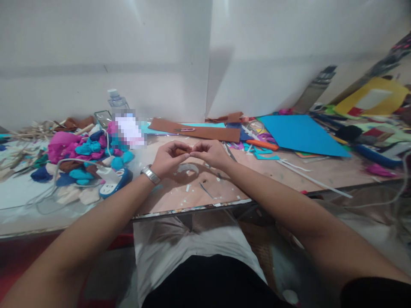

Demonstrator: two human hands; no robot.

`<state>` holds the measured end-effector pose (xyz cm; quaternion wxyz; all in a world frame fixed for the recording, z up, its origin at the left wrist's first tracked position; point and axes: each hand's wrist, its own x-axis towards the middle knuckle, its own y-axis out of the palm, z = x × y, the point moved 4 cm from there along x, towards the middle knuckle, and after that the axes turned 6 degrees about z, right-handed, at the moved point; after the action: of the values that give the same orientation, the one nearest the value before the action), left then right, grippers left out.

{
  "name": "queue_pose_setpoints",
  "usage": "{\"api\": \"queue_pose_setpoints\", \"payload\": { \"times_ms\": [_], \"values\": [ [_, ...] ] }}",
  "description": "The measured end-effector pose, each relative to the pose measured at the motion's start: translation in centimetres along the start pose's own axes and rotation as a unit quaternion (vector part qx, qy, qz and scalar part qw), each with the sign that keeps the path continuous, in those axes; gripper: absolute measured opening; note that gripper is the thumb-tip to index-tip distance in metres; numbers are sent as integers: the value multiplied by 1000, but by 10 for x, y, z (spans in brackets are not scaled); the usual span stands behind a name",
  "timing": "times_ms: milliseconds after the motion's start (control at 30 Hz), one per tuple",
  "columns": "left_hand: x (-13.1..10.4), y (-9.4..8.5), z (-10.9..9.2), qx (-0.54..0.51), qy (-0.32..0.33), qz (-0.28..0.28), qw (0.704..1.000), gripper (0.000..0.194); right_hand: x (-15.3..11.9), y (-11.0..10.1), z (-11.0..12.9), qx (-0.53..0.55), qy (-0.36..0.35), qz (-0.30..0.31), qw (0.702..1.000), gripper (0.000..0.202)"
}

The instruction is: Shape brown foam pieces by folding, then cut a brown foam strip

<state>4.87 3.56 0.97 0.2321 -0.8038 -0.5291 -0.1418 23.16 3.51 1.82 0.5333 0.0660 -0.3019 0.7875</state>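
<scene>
My left hand (165,158), with a metal watch at the wrist, is closed around a small brown piece (180,151), perhaps rolled felt or paper. The fingertips of my right hand (212,153) pinch together at its right end, meeting the left fingertips. Most of the piece is hidden by the fingers, so its exact kind does not show. Below the hands a translucent roll of tape (189,169) lies on the wooden table (173,199). Behind them is a brown strip (208,133) with small thread snips (184,129) on it.
Coloured crumpled bundles (64,145) and a power strip (112,184) with a white plug lie at left. A clear bottle (117,100) stands behind. To the right are an orange utility knife (262,145), a blue sheet (305,134), white strips (316,179) and scraps.
</scene>
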Motion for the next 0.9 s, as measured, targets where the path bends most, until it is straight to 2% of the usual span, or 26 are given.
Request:
{"api": "queue_pose_setpoints", "payload": {
  "times_ms": [267,400,667,800,900],
  "values": [
    [0,-4,0,20,1,-11,1000,31,-2,0,9,-71,-68,-14,995,25],
    [0,-4,0,17,-1,-7,1000,29,-3,1,11,-75,-94,-22,992,31],
    [0,-4,5,-4,-19,-4,1000,26,-2,3,7,-42,-83,-4,996,43],
    [2,-3,10,-42,-11,-12,999,40,-1,4,6,-58,-80,-2,995,41],
    [2,-1,11,-77,-22,3,997,51,-1,5,5,-99,-81,16,992,36]
  ]
}}
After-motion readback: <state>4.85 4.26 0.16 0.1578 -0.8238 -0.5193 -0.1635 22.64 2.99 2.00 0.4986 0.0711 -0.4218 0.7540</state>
